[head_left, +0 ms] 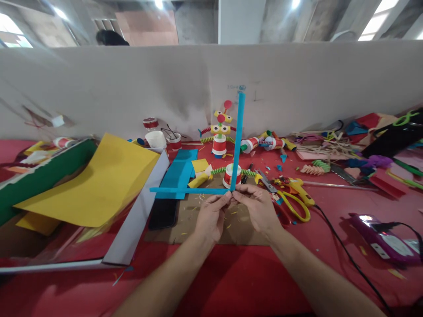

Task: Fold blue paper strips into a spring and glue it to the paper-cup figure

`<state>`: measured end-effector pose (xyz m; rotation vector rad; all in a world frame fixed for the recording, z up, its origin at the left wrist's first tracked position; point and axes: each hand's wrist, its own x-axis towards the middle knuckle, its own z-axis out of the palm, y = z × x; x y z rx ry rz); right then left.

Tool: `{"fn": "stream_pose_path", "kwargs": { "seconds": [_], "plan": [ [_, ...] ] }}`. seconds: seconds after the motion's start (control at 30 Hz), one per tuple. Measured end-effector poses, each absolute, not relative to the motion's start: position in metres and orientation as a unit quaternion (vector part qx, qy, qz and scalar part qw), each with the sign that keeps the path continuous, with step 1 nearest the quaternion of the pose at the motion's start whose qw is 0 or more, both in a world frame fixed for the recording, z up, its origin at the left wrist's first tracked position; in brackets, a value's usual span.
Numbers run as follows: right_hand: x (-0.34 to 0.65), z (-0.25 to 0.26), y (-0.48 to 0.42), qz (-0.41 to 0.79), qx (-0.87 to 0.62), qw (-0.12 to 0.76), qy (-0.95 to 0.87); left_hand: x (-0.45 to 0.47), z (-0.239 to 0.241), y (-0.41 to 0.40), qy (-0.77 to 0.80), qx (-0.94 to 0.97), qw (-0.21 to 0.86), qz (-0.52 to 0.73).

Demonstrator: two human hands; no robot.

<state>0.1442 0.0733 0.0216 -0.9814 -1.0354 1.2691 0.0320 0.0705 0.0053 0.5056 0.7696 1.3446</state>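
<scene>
My left hand (210, 215) and my right hand (259, 207) meet over a brown cardboard mat (194, 218), both pinching the corner where two blue paper strips cross. One blue strip (238, 136) stands upright from the pinch. The other blue strip (185, 190) runs flat to the left. Just behind the hands stands a small red-and-white paper cup (228, 175) with green coiled arms.
A paper-cup robot figure (220, 134) stands by the white partition. Yellow scissors (294, 200) and a glue gun lie right of my hands. A yellow sheet (99, 182) and a green box sit left, with blue sheets (180, 174), a black phone (161, 213), a purple device (383, 240) and paper scraps.
</scene>
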Motion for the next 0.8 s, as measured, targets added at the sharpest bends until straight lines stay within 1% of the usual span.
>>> {"fn": "stream_pose_path", "kwargs": {
  "seconds": [0.1, 0.3, 0.37, 0.6, 0.8],
  "plan": [
    [0.144, 0.023, 0.073, 0.547, -0.418, 0.582, -0.432, 0.032, 0.007, 0.069, 0.334, 0.245, 0.68, 0.605],
    [0.15, 0.026, 0.074, 0.484, -0.443, 0.561, -0.504, 0.027, 0.017, 0.07, 0.339, 0.268, 0.696, 0.573],
    [0.151, 0.028, 0.074, 0.487, -0.444, 0.548, -0.515, 0.026, 0.018, 0.072, 0.348, 0.258, 0.69, 0.58],
    [0.149, 0.031, 0.072, 0.545, -0.397, 0.552, -0.491, 0.023, 0.019, 0.076, 0.338, 0.222, 0.726, 0.557],
    [0.149, 0.024, 0.071, 0.495, -0.404, 0.531, -0.556, 0.023, 0.022, 0.075, 0.336, 0.202, 0.727, 0.564]
  ]
}}
